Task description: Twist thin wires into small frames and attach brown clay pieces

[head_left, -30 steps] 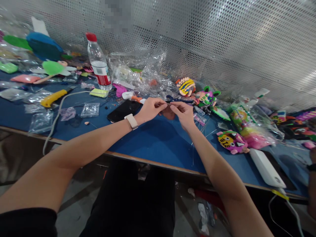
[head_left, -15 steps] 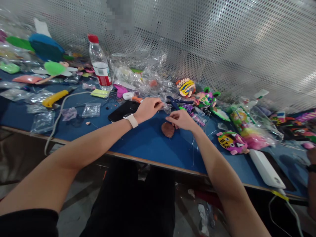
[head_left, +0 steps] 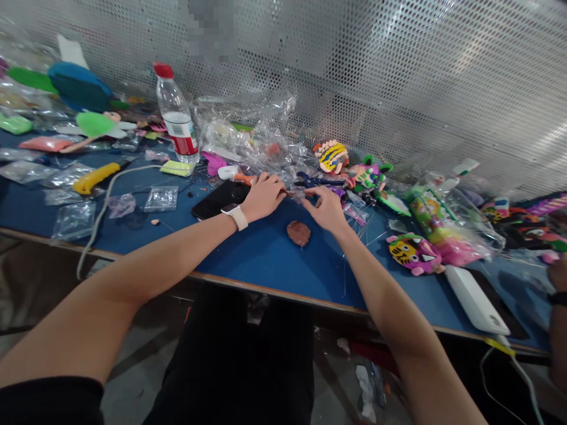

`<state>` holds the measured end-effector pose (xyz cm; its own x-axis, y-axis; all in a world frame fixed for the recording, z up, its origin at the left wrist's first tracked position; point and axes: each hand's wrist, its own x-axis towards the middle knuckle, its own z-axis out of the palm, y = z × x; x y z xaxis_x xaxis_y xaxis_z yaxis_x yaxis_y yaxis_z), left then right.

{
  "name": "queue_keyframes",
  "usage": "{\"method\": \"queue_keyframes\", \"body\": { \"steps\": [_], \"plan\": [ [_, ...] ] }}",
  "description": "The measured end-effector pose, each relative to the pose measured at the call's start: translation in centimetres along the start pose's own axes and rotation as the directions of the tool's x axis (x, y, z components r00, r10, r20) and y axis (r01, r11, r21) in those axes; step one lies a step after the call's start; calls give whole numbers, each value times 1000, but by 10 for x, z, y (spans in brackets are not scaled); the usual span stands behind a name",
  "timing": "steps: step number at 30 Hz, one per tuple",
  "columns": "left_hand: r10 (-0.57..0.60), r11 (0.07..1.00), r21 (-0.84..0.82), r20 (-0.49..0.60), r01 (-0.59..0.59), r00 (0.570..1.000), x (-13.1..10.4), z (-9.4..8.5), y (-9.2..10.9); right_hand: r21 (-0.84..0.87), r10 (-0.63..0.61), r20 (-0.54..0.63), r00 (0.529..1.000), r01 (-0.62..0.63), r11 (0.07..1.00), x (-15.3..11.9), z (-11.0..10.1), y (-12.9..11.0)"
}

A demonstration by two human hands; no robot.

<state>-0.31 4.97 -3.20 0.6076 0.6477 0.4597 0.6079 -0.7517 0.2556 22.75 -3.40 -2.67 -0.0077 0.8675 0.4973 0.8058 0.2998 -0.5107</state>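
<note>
A flat, roundish piece of brown clay [head_left: 298, 234] lies on the blue tabletop [head_left: 266, 260], touched by neither hand. Just beyond it, a small clear plastic bag [head_left: 296, 195] is stretched between my two hands. My left hand [head_left: 264, 198], with a watch on the wrist, has its fingers closed on the bag's left side, beside a dark phone [head_left: 220, 199]. My right hand [head_left: 325, 208] pinches the right side between thumb and fingers. Dark blue pliers [head_left: 316, 180] rest behind the right hand. The bag's contents are too blurred to make out.
A water bottle [head_left: 176, 115] with a red cap stands at the back left. A yellow-handled cutter [head_left: 95, 179] and a white cable [head_left: 108, 200] lie left. Right are a clay animal face [head_left: 415, 254] and a white power bank [head_left: 476, 301]. Another person's arm [head_left: 559, 307] shows at far right.
My right hand has left the brown clay and moved up and away to the plastic bag. My left hand has shifted slightly; the clay now lies untouched.
</note>
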Motion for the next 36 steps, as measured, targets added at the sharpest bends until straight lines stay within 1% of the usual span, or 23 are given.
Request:
{"method": "queue_keyframes", "body": {
  "steps": [3, 5, 7, 11, 13, 15, 16, 17, 20, 21, 23, 25, 26, 29, 31, 36],
  "plan": [
    [-21, 998, -62, -29, 19, 999, 3, -1, 0, 111, -19, -37, 999, 23, 994, 0, -1, -2],
    [-20, 994, -105, -53, 15, 998, 5, -2, -1, 196, -25, -58, 998, 36, 980, 0, -3, -5],
    [-8, 987, -158, -73, -3, 997, 7, -3, -1, 241, -31, -59, 998, 44, 970, 0, -5, -8],
    [25, 943, -329, -98, -56, 995, 8, -6, 1, 202, -89, -66, 994, 100, 974, -2, -5, -15],
    [-29, 908, -419, -117, -23, 993, 7, -6, 4, 199, -108, -86, 990, 123, 972, -3, -4, -17],
    [-110, 880, -475, -136, 33, 985, 5, -7, 8, 211, -89, -135, 987, 116, 971, -3, -1, -18],
    [-130, 873, -486, -135, 48, 982, 3, -8, 10, 211, -68, -164, 984, 103, 972, -3, 0, -18],
    [-125, 871, -489, -124, 49, 984, 2, -8, 13, 204, -47, -189, 981, 86, 975, -4, 0, -18],
    [-46, 864, -503, -67, 6, 997, -2, -10, 21, 148, -28, -249, 968, 67, 987, -4, 0, -19],
    [-28, 861, -509, -67, -10, 997, -3, -10, 23, 129, -36, -267, 963, 73, 989, -4, -1, -20],
    [-21, 862, -506, -106, -36, 994, -4, -10, 28, 97, -51, -293, 955, 83, 992, -4, -2, -23],
    [-21, 878, -475, -147, -52, 989, -5, -9, 30, 68, -51, -292, 955, 74, 995, -4, -3, -28],
    [-18, 887, -459, -149, -53, 989, -5, -8, 31, 56, -47, -279, 959, 65, 996, -5, -3, -30],
    [-22, 890, -456, -110, -31, 994, -5, -2, 30, 54, -39, -213, 976, 51, 997, -7, -2, -37],
    [-48, 872, -490, -99, -7, 994, -5, 1, 30, 85, -43, -176, 983, 59, 995, -8, -1, -39],
    [-111, 793, -609, -112, 20, 987, -5, 2, 30, 167, -48, -156, 987, 74, 983, -9, 1, -40]
  ]
}}
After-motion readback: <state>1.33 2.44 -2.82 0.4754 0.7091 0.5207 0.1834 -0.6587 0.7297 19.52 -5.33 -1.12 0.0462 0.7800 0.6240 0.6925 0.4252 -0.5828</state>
